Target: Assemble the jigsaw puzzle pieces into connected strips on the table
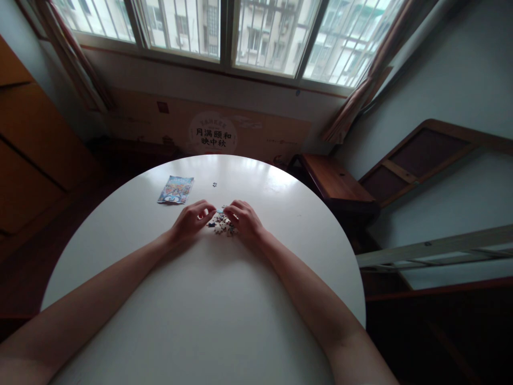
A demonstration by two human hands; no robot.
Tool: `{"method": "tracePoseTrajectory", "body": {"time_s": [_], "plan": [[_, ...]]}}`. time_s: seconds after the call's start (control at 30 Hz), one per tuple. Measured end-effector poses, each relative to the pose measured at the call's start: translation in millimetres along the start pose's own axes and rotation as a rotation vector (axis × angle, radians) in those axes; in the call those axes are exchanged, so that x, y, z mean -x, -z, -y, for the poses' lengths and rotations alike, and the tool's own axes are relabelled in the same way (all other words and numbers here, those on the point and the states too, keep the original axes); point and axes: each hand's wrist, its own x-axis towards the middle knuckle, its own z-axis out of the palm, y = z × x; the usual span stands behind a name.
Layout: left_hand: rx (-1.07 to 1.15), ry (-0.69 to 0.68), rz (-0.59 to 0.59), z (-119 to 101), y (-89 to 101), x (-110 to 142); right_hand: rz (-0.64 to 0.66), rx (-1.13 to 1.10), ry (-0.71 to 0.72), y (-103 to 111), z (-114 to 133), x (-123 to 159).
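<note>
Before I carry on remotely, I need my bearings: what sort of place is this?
Likely a room in a home, though I can't be certain: it has a round, glossy white table, brownish fabric curtains and a wide, sectioned glass window with vertical bars.

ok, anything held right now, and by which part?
A small pale-blue jigsaw piece, apparently by its opposite ends: left hand at one, right hand at the other; exact contact unclear.

1 head-worn camera looks from above the near side of the round white table, facing forward and down, with the windows along the top. It takes in a wide span — the left hand and right hand appear small near mid-frame, well away from the lens.
</note>
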Motion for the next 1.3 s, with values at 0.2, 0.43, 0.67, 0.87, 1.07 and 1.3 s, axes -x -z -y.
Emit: {"method": "tracePoseTrajectory", "body": {"time_s": [0.2,0.43,0.67,0.87,1.07,1.3], "plan": [[0.005,-0.011,-0.006,-1.3,0.8,-0.3,0.01,-0.01,-0.012,0.7,-0.2,0.4],[-0.006,-0.014,0.007,-0.1,1.0,-0.4,0.001,0.005,-0.002,0.5,-0.1,0.4],[-0.009,-0.012,-0.003,1.6,0.2,0.0,0.018,0.005,-0.008,-1.1,-0.8,0.3],[-0.004,-0.017,-0.005,2.9,-0.5,0.3,0.017,0.016,-0.001,-0.6,-0.4,0.2],[-0.002,-0.016,0.003,1.6,0.2,0.2,0.017,0.015,0.0,-0.3,-0.2,0.7],[0.007,-0.014,-0.011,1.0,0.1,0.2,0.018,0.013,0.003,-0.5,-1.3,0.9]]}}
